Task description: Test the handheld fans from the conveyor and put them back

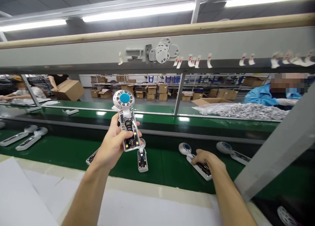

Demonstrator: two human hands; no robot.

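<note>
My left hand [113,144] holds a small white handheld fan [127,121] upright above the belt, fingers wrapped round its clear handle; the round head with a blue centre points up. My right hand [208,159] reaches down onto another fan [196,160] lying on the green conveyor belt [73,150], fingers curled over its handle. A third fan [142,157] lies on the belt between my hands, and the end of one more shows under my left wrist.
More fans lie on the belt at left [23,137] and right [232,152]. A grey slanted post [275,153] stands at right. Across the line, a person in blue [265,94] sits behind a pile of small parts [241,111]. White sheets [36,199] cover the near bench.
</note>
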